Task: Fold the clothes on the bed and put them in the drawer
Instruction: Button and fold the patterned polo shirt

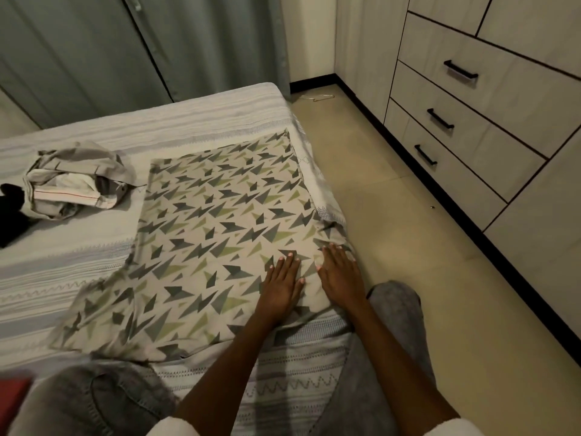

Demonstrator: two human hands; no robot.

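left grip (280,286) flat, right grip (341,273) flat, fingers straight

shirt (217,221) on bed (188,118), drawers (465,121) right

No readable text, labels, brands, numbers or signs anywhere in view. The beige T-shirt with a grey-and-green triangle print (220,221) carries pattern only, no lettering. The crumpled grey-and-white garment (75,180) to its left shows a thin red stripe, no words. The pale wood-grain drawer fronts with black bar handles (471,99) to its right are unmarked.
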